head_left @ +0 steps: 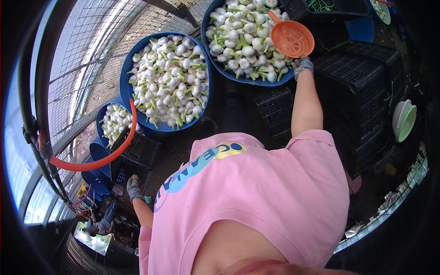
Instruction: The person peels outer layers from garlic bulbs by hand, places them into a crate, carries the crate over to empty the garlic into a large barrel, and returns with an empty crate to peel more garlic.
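My right hand, in a grey glove, holds the near rim of an orange colander with a handle. The colander is over a large blue tub of white garlic bulbs with green stems; it looks empty. My left hand, also gloved, is low at the left near a black crate. Its fingers are too small and dark to read. A second blue tub, full of garlic, stands at centre left.
A smaller blue tub of garlic stands further left, near a red hose. Black crates are stacked at right, beside a green basin. Another person is at the lower left.
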Available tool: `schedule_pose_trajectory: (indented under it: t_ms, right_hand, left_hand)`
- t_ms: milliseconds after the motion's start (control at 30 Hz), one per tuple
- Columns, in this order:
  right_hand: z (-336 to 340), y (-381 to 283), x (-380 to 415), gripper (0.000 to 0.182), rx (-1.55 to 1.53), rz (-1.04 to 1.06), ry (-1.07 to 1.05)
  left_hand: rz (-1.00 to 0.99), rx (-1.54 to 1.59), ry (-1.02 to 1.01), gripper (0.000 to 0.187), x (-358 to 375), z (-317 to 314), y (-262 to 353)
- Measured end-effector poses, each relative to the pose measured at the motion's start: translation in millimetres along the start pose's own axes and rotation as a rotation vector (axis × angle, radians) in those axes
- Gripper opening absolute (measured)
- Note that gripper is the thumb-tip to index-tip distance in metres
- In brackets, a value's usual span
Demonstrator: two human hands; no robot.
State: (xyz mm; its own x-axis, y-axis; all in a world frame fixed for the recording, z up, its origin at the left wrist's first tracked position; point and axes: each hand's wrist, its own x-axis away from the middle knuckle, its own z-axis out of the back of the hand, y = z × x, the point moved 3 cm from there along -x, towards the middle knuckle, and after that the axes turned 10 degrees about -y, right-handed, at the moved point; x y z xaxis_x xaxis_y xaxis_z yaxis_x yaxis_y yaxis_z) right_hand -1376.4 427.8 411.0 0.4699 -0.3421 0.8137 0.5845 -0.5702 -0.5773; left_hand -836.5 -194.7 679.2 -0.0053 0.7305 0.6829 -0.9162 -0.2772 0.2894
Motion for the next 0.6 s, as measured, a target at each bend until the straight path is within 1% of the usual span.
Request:
schedule_pose_trajectory:
  t_ms: [33, 67, 167, 200, 233, 267, 300, 333, 367, 400, 433, 467, 500, 533, 567, 600]
  right_hand:
    - [0.2, 0.1, -6.3, 0.026, 0.091, -0.042, -0.031]
    - [1.4, 5.3, -8.2, 0.027, 0.171, -0.045, -0.017]
    - [5.0, 27.7, 1.2, 0.025, 0.41, 0.014, -0.017]
    - [9.7, 42.3, -4.3, 0.026, 0.489, 0.046, -0.019]
    - [12.0, 59.9, -17.1, 0.031, 0.562, 0.075, -0.084]
    - [8.4, 72.5, -20.0, 0.037, 0.827, 0.032, -0.102]
    - [1.6, 86.7, -21.1, 0.042, 1.091, -0.014, -0.118]
    - [-9.1, 104.9, -16.9, 0.045, 1.228, 0.047, -0.244]
    - [-19.2, 123.8, -9.2, 0.048, 1.358, 0.111, -0.364]
    - [-27.4, 137.9, -9.3, 0.051, 1.379, 0.245, -0.322]
    - [-36.7, 148.8, -11.7, 0.055, 1.402, 0.38, -0.274]
    - [-56.1, 141.9, 9.5, 0.058, 1.435, 0.441, -0.255]
    - [-76.2, 133.6, 21.2, 0.061, 1.471, 0.498, -0.24]
    - [-85.6, 142.3, -4.5, 0.074, 1.562, 0.458, -0.191]
    - [-95.4, 144.8, -21.1, 0.074, 1.573, 0.53, -0.134]
    - [-105.0, 141.2, -30.1, 0.075, 1.592, 0.592, -0.083]
  left_hand:
    - [-0.002, 0.025, 0.025, 0.029, 6.2, -0.7, 5.6]
    - [-0.006, 0.051, 0.046, 0.028, 10.3, -2.0, 9.9]
    - [-0.072, 0.094, 0.071, 0.027, 11.3, 4.1, 6.6]
    - [-0.083, 0.09, 0.076, 0.026, 9.9, 5.7, 4.4]
    - [-0.097, 0.085, 0.081, 0.026, 4.3, 7.7, 4.3]
    - [-0.134, 0.077, 0.042, 0.024, -7.8, 10.6, -6.7]
    - [-0.113, -0.003, -0.031, 0.023, -24.5, 9.0, -28.9]
    - [-0.098, -0.086, -0.105, 0.023, -43.1, 3.6, -36.1]
    - [-0.083, -0.137, -0.198, 0.023, -25.1, -26.6, -15.9]
    - [-0.16, -0.179, -0.308, 0.021, -3.8, -63.3, 10.9]
    - [-0.229, -0.217, -0.371, 0.021, 4.3, -101.9, 31.1]
    - [-0.438, -0.251, -0.405, 0.025, -3.2, -144.6, 40.8]
    - [-0.55, -0.265, -0.476, 0.032, -1.1, -193.0, 65.6]
    - [-0.724, -0.261, -0.565, 0.035, 5.5, -246.3, 99.7]
    - [-0.871, -0.469, -0.568, 0.041, 2.8, -298.9, 129.5]
    - [-0.972, -0.406, -0.639, 0.047, 14.2, -354.6, 166.9]
